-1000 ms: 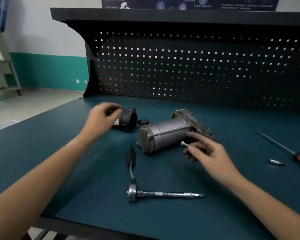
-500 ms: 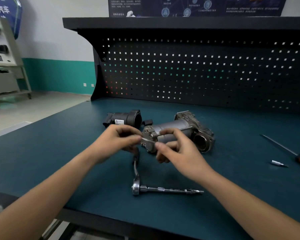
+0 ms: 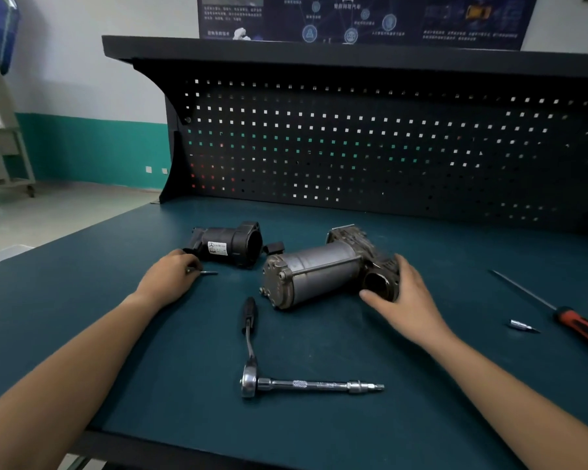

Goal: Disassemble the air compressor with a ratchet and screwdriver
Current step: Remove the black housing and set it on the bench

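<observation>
Your left hand (image 3: 169,279) lay knuckles-up on the bench mat (image 3: 116,300), fingertips pinching the near end of a long bolt (image 3: 208,273) that lay flat on the mat just in front of the black housing (image 3: 233,245). That housing lay on its side, open end facing right, apart from the main body. Your right hand (image 3: 406,301) gripped the right end of the air compressor (image 3: 319,274), thumb on the near side by the round port and fingers curled over the far side. The compressor lay on its side mid-bench. The ratchet (image 3: 250,381), with extension fitted, lay untouched nearer you. The screwdriver (image 3: 571,322) and a small bit (image 3: 522,325) lay far right, and the pegboard (image 3: 387,154) stood behind.
</observation>
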The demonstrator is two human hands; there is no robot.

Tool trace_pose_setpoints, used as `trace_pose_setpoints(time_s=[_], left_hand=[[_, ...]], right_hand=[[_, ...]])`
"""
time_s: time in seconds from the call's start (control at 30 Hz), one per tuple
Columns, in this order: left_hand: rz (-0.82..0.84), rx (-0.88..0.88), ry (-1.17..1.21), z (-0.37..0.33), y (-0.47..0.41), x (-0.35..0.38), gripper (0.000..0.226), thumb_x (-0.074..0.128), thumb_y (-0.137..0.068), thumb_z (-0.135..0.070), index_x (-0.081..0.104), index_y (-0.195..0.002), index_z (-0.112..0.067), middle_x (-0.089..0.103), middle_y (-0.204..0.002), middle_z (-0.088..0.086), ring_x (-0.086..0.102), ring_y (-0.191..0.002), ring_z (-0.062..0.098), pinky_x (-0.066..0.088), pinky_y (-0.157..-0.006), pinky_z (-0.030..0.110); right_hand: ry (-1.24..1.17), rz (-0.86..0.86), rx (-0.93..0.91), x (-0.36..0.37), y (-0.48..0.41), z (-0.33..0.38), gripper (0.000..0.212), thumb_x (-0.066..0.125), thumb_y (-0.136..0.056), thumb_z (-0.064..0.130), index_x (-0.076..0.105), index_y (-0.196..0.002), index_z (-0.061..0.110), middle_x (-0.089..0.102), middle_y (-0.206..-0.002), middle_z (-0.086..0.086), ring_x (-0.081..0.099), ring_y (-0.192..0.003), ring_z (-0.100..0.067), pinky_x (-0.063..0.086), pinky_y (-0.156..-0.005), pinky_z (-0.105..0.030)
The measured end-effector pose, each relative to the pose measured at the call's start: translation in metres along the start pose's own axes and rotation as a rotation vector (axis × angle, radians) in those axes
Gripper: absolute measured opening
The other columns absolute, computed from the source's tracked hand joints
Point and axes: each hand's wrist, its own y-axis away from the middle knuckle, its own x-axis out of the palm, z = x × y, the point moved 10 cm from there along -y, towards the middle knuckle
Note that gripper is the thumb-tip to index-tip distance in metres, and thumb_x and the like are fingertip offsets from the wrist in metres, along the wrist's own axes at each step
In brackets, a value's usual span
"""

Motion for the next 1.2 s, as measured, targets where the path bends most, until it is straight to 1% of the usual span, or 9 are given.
trace_pose_setpoints(time_s=[0.17, 0.43, 0.53, 0.63, 0.7, 0.83, 0.9, 1.03, 1.2], left_hand=[[0.014, -0.039, 0.005, 0.009, 0.001, -0.003, 0.011, 0.062, -0.087, -0.012, 0.066, -0.095, -0.006, 0.057, -0.104, 0.017, 0.057, -0.094, 0.032, 0.044, -0.082, 0.037], [-0.13, 0.136, -0.123, -0.04, 0.013, -0.038, 0.031, 0.069, -0.078, -0.002, 0.065, -0.108, 0.0, 0.053, -0.119, 0.024, 0.05, -0.105, 0.044, 0.046, -0.084, 0.052], [-0.153, 0.239, 0.102, -0.088, 0.023, -0.043, 0.031, 0.067, -0.083, -0.005, 0.062, -0.113, 0.002, 0.056, -0.119, 0.021, 0.053, -0.11, 0.037, 0.041, -0.093, 0.041], [0.006, 0.234, 0.294, -0.127, 0.021, -0.02, 0.043, 0.054, -0.093, -0.019, 0.046, -0.134, -0.008, 0.049, -0.136, 0.009, 0.044, -0.125, 0.022, 0.028, -0.096, 0.018], [0.111, 0.155, 0.4, -0.136, 0.017, -0.008, 0.043, 0.046, -0.098, -0.022, 0.04, -0.139, -0.011, 0.047, -0.139, 0.004, 0.042, -0.126, 0.015, 0.026, -0.093, 0.014], [0.165, 0.076, 0.615, -0.136, 0.018, -0.007, 0.035, 0.046, -0.097, -0.015, 0.05, -0.132, -0.01, 0.054, -0.128, 0.0, 0.048, -0.111, 0.006, 0.034, -0.096, 0.017], [0.153, 0.085, 0.671, -0.14, 0.023, -0.009, 0.033, 0.05, -0.095, -0.011, 0.054, -0.128, -0.009, 0.058, -0.119, 0.0, 0.053, -0.107, 0.008, 0.04, -0.097, 0.023], [0.146, 0.1, 0.778, -0.158, 0.038, -0.01, 0.028, 0.062, -0.088, -0.009, 0.063, -0.116, -0.01, 0.067, -0.099, -0.003, 0.063, -0.089, 0.009, 0.053, -0.085, 0.027], [0.153, 0.15, 0.836, -0.198, 0.053, -0.003, 0.02, 0.07, -0.081, -0.011, 0.068, -0.099, -0.02, 0.068, -0.086, -0.009, 0.064, -0.076, 0.012, 0.055, -0.074, 0.028]], right_hand=[[-0.073, -0.199, -0.027, -0.028, -0.008, -0.01, 0.044, 0.069, -0.081, 0.018, 0.053, -0.121, 0.009, 0.06, -0.12, -0.008, 0.055, -0.111, -0.023, 0.034, -0.082, -0.019], [-0.119, -0.169, -0.065, -0.031, -0.011, -0.008, 0.034, 0.072, -0.079, 0.016, 0.062, -0.112, 0.013, 0.06, -0.097, 0.004, 0.054, -0.091, -0.011, 0.039, -0.08, -0.023], [-0.153, -0.157, -0.056, -0.032, -0.012, -0.009, 0.037, 0.074, -0.077, 0.015, 0.061, -0.111, 0.014, 0.057, -0.098, 0.006, 0.055, -0.089, -0.01, 0.04, -0.08, -0.023], [-0.161, -0.143, -0.046, -0.032, -0.013, -0.012, 0.042, 0.076, -0.075, 0.018, 0.06, -0.114, 0.013, 0.059, -0.107, 0.0, 0.057, -0.093, -0.014, 0.046, -0.086, -0.028], [-0.151, -0.148, -0.03, -0.034, -0.014, -0.015, 0.045, 0.076, -0.075, 0.021, 0.059, -0.116, 0.013, 0.059, -0.109, -0.004, 0.06, -0.095, -0.019, 0.048, -0.087, -0.032], [-0.182, -0.154, 0.053, -0.035, -0.015, -0.028, 0.048, 0.075, -0.076, 0.026, 0.058, -0.118, 0.013, 0.06, -0.086, 0.002, 0.06, -0.082, -0.016, 0.042, -0.07, -0.024], [-0.18, -0.167, 0.08, -0.037, -0.017, -0.036, 0.038, 0.074, -0.077, 0.026, 0.064, -0.11, 0.01, 0.062, -0.081, 0.002, 0.059, -0.079, -0.014, 0.041, -0.07, -0.022], [-0.26, -0.232, 0.149, -0.046, -0.022, -0.056, 0.024, 0.074, -0.077, 0.021, 0.071, -0.093, 0.003, 0.07, -0.091, -0.009, 0.06, -0.082, -0.015, 0.042, -0.076, -0.024], [-0.394, -0.336, 0.275, -0.06, -0.022, -0.085, 0.028, 0.069, -0.082, 0.018, 0.068, -0.104, 0.001, 0.068, -0.105, -0.012, 0.06, -0.094, -0.018, 0.041, -0.081, -0.024]])
